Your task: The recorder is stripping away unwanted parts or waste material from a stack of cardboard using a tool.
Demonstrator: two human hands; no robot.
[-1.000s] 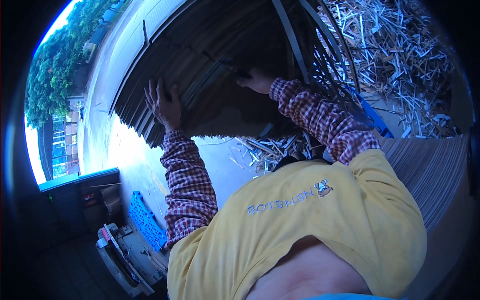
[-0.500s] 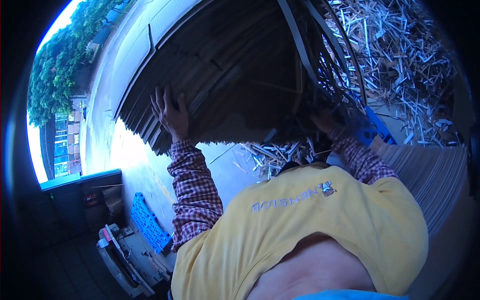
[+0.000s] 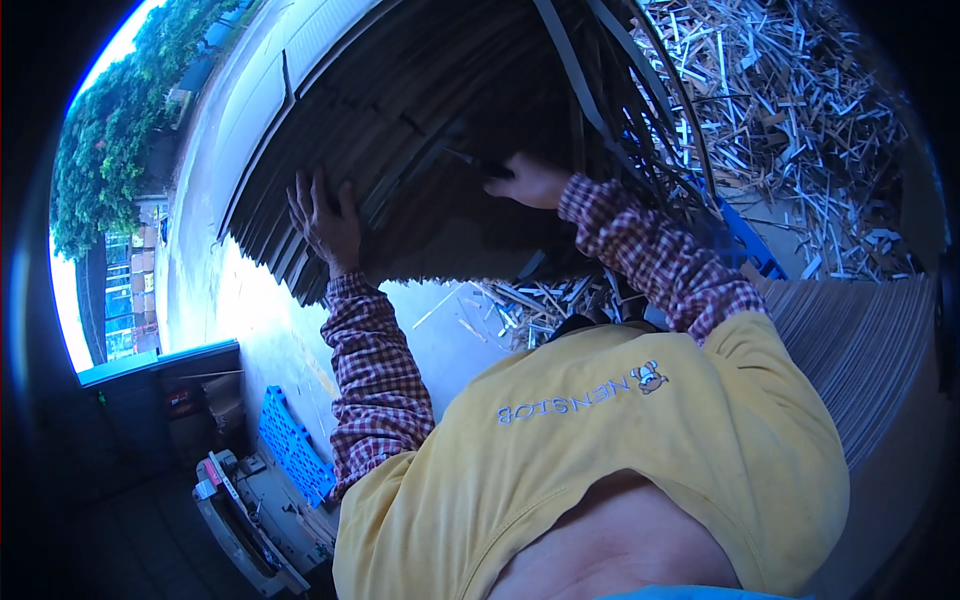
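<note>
A big stack of thin dark wooden sheets point(image 3: 400, 110) fills the upper middle. My left hand point(image 3: 325, 220) lies flat on its layered edge, fingers spread, holding nothing. My right hand point(image 3: 530, 182) is further right on the face of the stack, fingers closed on a thin dark object point(image 3: 470, 160) whose tip points left; what it is I cannot tell. Both arms wear red checked sleeves over a yellow shirt point(image 3: 620, 440).
Dark straps point(image 3: 610, 110) hang beside the stack on the right. A heap of pale wood offcuts point(image 3: 790, 110) lies beyond, and more scraps point(image 3: 530, 300) on the floor. A second sheet stack point(image 3: 860, 340) is at the right, a blue plastic pallet point(image 3: 290, 445) and a machine point(image 3: 240, 520) at the lower left.
My right hand dropped to the straps at the right half a second ago and is now back up on the stack. My left hand has slid slightly down along the sheet edges.
</note>
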